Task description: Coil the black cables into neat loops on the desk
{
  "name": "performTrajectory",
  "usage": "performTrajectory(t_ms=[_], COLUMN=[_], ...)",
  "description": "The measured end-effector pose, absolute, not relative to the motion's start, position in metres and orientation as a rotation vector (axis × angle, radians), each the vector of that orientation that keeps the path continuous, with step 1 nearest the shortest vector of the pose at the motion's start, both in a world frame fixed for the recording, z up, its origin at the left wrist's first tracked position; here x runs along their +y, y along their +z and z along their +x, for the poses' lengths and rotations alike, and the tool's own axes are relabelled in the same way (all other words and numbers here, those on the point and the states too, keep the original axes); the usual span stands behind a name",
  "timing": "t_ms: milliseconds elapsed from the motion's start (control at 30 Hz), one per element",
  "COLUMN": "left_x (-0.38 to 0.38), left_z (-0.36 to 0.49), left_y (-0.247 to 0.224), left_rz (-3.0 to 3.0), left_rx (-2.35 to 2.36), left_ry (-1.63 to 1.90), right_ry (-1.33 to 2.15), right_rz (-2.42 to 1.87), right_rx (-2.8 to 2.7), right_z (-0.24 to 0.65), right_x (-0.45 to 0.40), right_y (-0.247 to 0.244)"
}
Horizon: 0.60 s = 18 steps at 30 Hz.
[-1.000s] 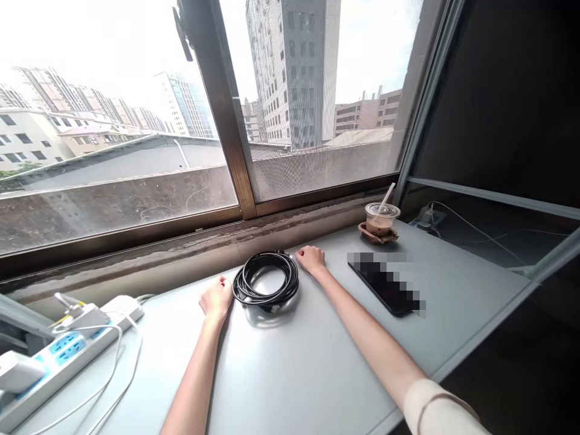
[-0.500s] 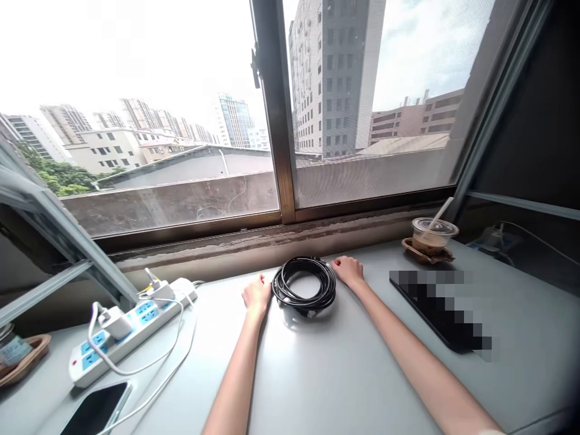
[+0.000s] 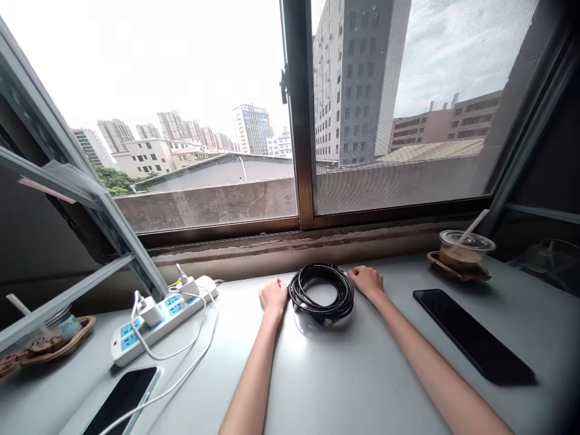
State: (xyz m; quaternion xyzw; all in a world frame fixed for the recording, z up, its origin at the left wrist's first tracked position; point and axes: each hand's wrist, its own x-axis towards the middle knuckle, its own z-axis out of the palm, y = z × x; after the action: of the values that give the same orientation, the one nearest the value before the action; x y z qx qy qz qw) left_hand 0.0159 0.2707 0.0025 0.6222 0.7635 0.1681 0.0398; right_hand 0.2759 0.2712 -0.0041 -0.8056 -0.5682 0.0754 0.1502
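Observation:
A coiled black cable [image 3: 322, 310] lies flat on the grey table, wound into a ring of several loops. A connector end shows at the ring's near side, and another part of the cable sticks up at its far side. To the left of the coil rests my left hand [image 3: 273, 296], closed in a fist at its edge. My right hand [image 3: 367, 281], also closed in a fist, lies just past the coil's upper right edge. Nothing shows in either fist, and neither grips the cable. Both forearms lie along the table, one on each side of the coil.
At left is a white power strip [image 3: 170, 319] with plugs and white cords, one crossing a phone [image 3: 122, 399]. A second dark phone [image 3: 473, 335] lies at right, below a lidded drink cup [image 3: 464, 251] in a cardboard holder. Another cup stands far left. A window is behind.
The camera view has turned to the left, so the whole scene sits farther right in the picture. My fists and the cable coil keep their places relative to each other.

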Motion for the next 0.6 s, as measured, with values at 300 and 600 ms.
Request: performTrajectory(t_ms=[300,600], left_x=[0.2701,0.2721], left_z=[0.0150,0.0165], left_y=[0.0029,0.0088], left_rz=[1.916,1.909], left_rx=[2.349,2.358], left_ry=[0.507,0.436], right_ry=[0.231,0.228], right_rz=[-2.304,-2.315], right_rx=[-1.633,-1.649], right_z=[0.2750,0.2775], right_x=[0.2694,0.2768], right_y=[-0.0014,-0.0053])
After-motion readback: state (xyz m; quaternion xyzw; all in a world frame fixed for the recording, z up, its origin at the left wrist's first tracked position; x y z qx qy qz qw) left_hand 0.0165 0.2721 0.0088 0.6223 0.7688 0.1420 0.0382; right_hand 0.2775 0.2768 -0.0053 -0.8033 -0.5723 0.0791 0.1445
